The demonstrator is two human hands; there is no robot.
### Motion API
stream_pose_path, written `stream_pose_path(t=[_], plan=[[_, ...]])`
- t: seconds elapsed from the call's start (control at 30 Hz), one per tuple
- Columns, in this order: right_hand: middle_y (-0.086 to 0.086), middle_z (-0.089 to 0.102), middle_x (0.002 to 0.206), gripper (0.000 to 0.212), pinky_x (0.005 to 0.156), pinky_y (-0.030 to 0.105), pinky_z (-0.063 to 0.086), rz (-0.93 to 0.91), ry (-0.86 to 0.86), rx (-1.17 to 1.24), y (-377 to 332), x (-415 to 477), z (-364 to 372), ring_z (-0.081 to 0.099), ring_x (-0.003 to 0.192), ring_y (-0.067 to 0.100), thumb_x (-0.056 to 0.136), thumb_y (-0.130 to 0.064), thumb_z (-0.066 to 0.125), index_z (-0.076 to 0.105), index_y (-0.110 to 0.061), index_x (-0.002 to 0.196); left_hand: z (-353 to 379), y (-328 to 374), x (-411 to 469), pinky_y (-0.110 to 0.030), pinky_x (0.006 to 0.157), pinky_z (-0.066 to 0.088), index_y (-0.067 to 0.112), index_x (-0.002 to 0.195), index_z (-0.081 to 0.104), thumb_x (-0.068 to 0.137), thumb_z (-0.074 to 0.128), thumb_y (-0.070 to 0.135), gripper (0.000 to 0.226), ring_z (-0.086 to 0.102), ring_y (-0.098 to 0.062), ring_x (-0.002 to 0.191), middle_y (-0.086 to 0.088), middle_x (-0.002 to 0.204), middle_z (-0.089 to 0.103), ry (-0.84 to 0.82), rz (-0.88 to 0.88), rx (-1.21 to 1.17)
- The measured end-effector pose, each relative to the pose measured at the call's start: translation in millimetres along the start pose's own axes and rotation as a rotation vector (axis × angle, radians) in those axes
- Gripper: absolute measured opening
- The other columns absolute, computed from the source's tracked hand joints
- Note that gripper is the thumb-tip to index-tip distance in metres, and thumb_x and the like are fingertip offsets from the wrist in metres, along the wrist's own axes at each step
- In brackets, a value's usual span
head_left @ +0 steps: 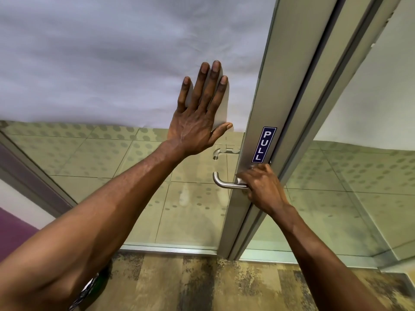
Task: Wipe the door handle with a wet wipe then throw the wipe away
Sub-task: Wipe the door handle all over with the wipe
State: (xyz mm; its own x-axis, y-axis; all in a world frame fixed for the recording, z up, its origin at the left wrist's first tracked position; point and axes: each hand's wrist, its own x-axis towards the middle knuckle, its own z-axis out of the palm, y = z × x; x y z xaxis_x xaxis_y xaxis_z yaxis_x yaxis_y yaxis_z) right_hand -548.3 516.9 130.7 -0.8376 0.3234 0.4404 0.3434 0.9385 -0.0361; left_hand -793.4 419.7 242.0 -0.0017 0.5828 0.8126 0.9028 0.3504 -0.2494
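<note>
A brushed-steel lever door handle (221, 182) juts left from the grey metal door frame (276, 90). My right hand (262, 187) is closed around the handle's inner end, next to the frame, with a white wet wipe (241, 179) pressed between fingers and metal; only a small corner of the wipe shows. My left hand (199, 115) lies flat on the glass door panel (112, 164) above the handle, fingers spread, holding nothing.
A blue PULL sticker (263, 144) sits on the frame just above my right hand. The glass's upper part is covered by white frosted film (112, 52). A second handle (222, 152) shows through the glass. Patterned carpet (202, 286) lies below.
</note>
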Motion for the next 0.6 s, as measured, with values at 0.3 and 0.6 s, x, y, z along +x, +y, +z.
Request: stream_pose_path(t=[0.3,0.6], plan=[[-0.005,0.083,0.111,0.024,0.091,0.019,0.059,0.877,0.594,1.106,-52.2,-46.4,-20.7,0.076,0.108,0.011,0.097,-0.004,0.071,0.080,-0.019,0.113,-4.5,-1.7,0.6,-0.053,0.141,-0.014,0.012,0.180,0.002,0.109,0.035,0.077,0.101,-0.024,-0.028,0.171,-0.006,0.182,-0.027,-0.044,0.031,-0.019],[0.009,0.083,0.101,0.018,0.080,0.026,0.064,1.171,0.578,1.755,-111.4,-65.7,-42.8,0.078,0.095,0.021,0.092,0.001,0.073,0.073,-0.008,0.108,-52.0,16.1,-33.6,-0.062,0.143,0.014,0.010,0.180,0.003,0.097,0.067,0.058,0.115,0.003,-0.043,0.176,-0.017,0.189,-0.001,-0.285,-0.025,-0.116]])
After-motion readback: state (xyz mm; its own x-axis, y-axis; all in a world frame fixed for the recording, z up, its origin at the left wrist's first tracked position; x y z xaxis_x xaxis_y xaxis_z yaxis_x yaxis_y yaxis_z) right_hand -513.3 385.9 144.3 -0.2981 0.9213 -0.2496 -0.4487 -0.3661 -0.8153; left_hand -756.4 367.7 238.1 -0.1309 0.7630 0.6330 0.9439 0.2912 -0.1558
